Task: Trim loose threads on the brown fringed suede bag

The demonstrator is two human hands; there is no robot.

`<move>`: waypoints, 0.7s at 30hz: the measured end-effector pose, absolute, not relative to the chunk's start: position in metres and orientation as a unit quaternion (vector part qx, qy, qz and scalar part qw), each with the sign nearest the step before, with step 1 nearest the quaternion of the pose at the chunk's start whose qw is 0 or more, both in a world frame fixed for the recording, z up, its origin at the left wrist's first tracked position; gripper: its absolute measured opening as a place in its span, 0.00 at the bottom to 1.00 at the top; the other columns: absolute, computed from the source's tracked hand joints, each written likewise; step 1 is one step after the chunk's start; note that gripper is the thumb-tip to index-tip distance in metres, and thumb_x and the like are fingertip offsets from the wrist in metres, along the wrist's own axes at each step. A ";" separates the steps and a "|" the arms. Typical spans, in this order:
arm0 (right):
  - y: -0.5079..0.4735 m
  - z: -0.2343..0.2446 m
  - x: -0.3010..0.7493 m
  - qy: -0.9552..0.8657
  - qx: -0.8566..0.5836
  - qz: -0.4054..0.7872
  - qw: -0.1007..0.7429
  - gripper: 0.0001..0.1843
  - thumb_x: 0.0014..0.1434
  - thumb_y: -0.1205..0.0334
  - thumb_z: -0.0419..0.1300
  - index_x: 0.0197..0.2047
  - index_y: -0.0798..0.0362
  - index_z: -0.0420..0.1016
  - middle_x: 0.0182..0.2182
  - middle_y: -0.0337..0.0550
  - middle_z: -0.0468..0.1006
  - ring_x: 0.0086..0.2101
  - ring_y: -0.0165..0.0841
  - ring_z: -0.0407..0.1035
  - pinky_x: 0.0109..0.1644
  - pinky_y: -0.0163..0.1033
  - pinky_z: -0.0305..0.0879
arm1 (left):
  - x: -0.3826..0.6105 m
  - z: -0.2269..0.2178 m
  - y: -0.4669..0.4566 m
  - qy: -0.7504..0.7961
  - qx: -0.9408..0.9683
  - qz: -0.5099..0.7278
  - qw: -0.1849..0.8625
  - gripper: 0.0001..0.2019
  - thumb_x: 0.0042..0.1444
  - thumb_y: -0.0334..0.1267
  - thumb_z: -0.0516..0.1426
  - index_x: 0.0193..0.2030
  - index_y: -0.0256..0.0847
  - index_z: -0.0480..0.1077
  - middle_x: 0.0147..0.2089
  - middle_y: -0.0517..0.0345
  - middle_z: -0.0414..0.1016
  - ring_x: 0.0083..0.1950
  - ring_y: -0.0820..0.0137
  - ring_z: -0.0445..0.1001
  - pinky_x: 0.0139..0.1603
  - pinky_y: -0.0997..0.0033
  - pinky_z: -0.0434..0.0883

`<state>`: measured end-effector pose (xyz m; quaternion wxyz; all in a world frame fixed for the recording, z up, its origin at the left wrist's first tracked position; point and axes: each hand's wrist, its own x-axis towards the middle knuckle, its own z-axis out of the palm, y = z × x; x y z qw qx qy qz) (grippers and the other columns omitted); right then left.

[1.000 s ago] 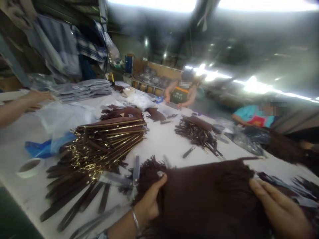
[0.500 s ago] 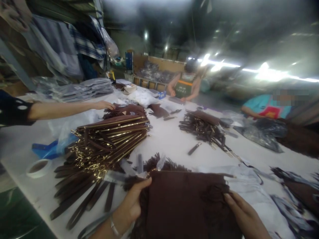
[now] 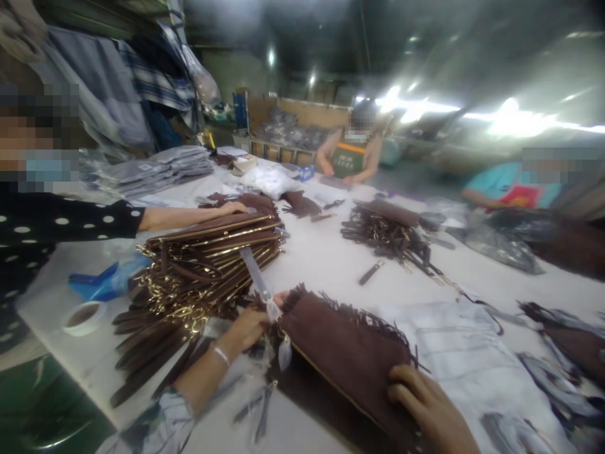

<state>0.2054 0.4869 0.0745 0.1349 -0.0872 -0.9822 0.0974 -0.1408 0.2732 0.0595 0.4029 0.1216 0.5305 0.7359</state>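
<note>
A brown fringed zip pouch (image 3: 340, 337) is tilted in front of me above the white table. My left hand (image 3: 250, 325) is closed around its left end, beside a plastic-wrapped strap (image 3: 258, 274). At the right end, the fingers of my right hand (image 3: 428, 400) are bent over the pouch, gripping it. The fringe points away from me, and a gold zip runs along the near edge. Left of the pouch lies a large stack of brown pouches (image 3: 227, 233) with gold zips, clasps and dark wrist straps.
At the left, a co-worker's hand (image 3: 231, 208) rests on the stack. A tape roll (image 3: 85, 317) and a blue tape dispenser (image 3: 97, 282) lie nearby. Another pouch pile (image 3: 385, 230) and a loose strap (image 3: 372, 272) are beyond. White sheeting (image 3: 454, 353) is at right; two people work opposite.
The pouch has turned from flat-facing to tilted, its fringe now on the far side. My left hand has moved up slightly. The co-worker at left has leaned in, reaching further over the stack.
</note>
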 end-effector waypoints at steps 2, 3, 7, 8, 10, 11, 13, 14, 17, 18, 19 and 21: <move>0.478 0.038 0.210 -0.988 -0.091 0.080 0.101 0.14 0.57 0.72 0.54 0.40 0.44 0.74 0.49 0.44 0.77 0.50 0.41 0.72 0.51 0.44 0.72 | -0.137 0.037 0.257 0.577 0.065 0.729 0.361 0.13 0.43 0.25 0.59 0.38 0.35 0.71 0.44 0.45 0.78 0.49 0.55 0.76 0.57 0.50 0.72; 0.476 0.026 0.213 -0.988 -0.093 0.082 0.097 0.15 0.57 0.74 0.53 0.40 0.44 0.73 0.50 0.45 0.77 0.50 0.40 0.72 0.51 0.45 0.72 | -0.134 0.031 0.249 0.601 0.043 0.725 0.333 0.13 0.46 0.27 0.58 0.41 0.34 0.70 0.45 0.43 0.77 0.49 0.54 0.76 0.57 0.48 0.71; 0.478 0.021 0.218 -0.981 -0.106 0.131 0.097 0.19 0.54 0.77 0.49 0.41 0.45 0.72 0.51 0.46 0.75 0.51 0.38 0.72 0.50 0.41 0.72 | -0.110 0.046 0.233 0.695 0.037 0.702 0.152 0.23 0.55 0.38 0.58 0.57 0.37 0.61 0.65 0.39 0.61 0.66 0.53 0.62 0.69 0.46 0.57; 0.480 0.025 0.218 -0.977 -0.113 0.152 0.093 0.20 0.52 0.77 0.49 0.40 0.45 0.71 0.51 0.46 0.74 0.50 0.37 0.72 0.49 0.40 0.72 | -0.101 0.053 0.235 0.728 0.110 0.668 0.105 0.28 0.55 0.41 0.61 0.61 0.39 0.59 0.69 0.42 0.55 0.70 0.54 0.55 0.72 0.48 0.51; 0.484 0.037 0.215 -0.969 -0.121 0.200 0.087 0.21 0.47 0.77 0.48 0.39 0.45 0.70 0.50 0.45 0.74 0.50 0.37 0.72 0.47 0.37 0.72 | -0.085 0.062 0.245 0.782 0.309 0.540 0.046 0.41 0.51 0.45 0.65 0.68 0.41 0.52 0.73 0.44 0.47 0.74 0.53 0.44 0.74 0.50 0.43; 0.486 0.042 0.213 -0.962 -0.121 0.226 0.090 0.20 0.46 0.77 0.48 0.38 0.46 0.69 0.48 0.45 0.74 0.50 0.37 0.72 0.47 0.37 0.71 | -0.080 0.063 0.252 0.801 0.388 0.454 0.039 0.44 0.50 0.45 0.65 0.70 0.38 0.49 0.73 0.41 0.46 0.74 0.52 0.43 0.74 0.49 0.42; 0.489 0.052 0.208 -0.948 -0.122 0.273 0.111 0.17 0.46 0.75 0.48 0.37 0.47 0.66 0.43 0.45 0.74 0.47 0.37 0.72 0.47 0.37 0.70 | -0.079 0.059 0.265 0.833 0.448 0.319 0.065 0.42 0.51 0.41 0.63 0.70 0.32 0.49 0.70 0.36 0.54 0.72 0.50 0.49 0.72 0.46 0.45; 0.490 0.057 0.207 -0.942 -0.122 0.289 0.124 0.16 0.47 0.74 0.48 0.37 0.47 0.65 0.41 0.44 0.74 0.45 0.37 0.72 0.47 0.38 0.69 | -0.082 0.057 0.269 0.847 0.444 0.281 0.082 0.37 0.53 0.37 0.60 0.68 0.31 0.53 0.67 0.36 0.60 0.69 0.51 0.55 0.71 0.47 0.48; 0.486 0.075 0.209 -0.939 -0.135 0.291 0.125 0.15 0.47 0.73 0.49 0.38 0.48 0.64 0.43 0.43 0.72 0.46 0.36 0.70 0.47 0.37 0.67 | -0.091 0.059 0.264 0.841 0.473 0.235 0.114 0.28 0.51 0.23 0.51 0.61 0.33 0.64 0.57 0.41 0.71 0.61 0.55 0.67 0.69 0.49 0.52; 0.480 0.081 0.213 -0.943 -0.146 0.279 0.111 0.15 0.48 0.74 0.49 0.38 0.48 0.65 0.46 0.43 0.72 0.46 0.36 0.69 0.47 0.36 0.67 | -0.090 0.063 0.258 0.826 0.501 0.233 0.112 0.29 0.49 0.21 0.49 0.60 0.34 0.65 0.56 0.42 0.72 0.60 0.56 0.68 0.69 0.49 0.52; 0.473 0.086 0.217 -0.950 -0.152 0.256 0.096 0.15 0.50 0.74 0.49 0.39 0.48 0.65 0.48 0.42 0.71 0.47 0.35 0.68 0.47 0.36 0.66 | -0.087 0.067 0.252 0.810 0.537 0.214 0.098 0.31 0.48 0.20 0.48 0.61 0.35 0.65 0.55 0.43 0.73 0.59 0.56 0.68 0.68 0.50 0.53; 0.454 0.085 0.223 -0.965 -0.157 0.192 0.081 0.11 0.60 0.71 0.48 0.42 0.48 0.67 0.49 0.41 0.71 0.47 0.34 0.68 0.49 0.36 0.65 | -0.079 0.073 0.244 0.793 0.573 0.205 0.035 0.30 0.48 0.23 0.52 0.61 0.39 0.66 0.49 0.47 0.76 0.54 0.55 0.71 0.68 0.47 0.53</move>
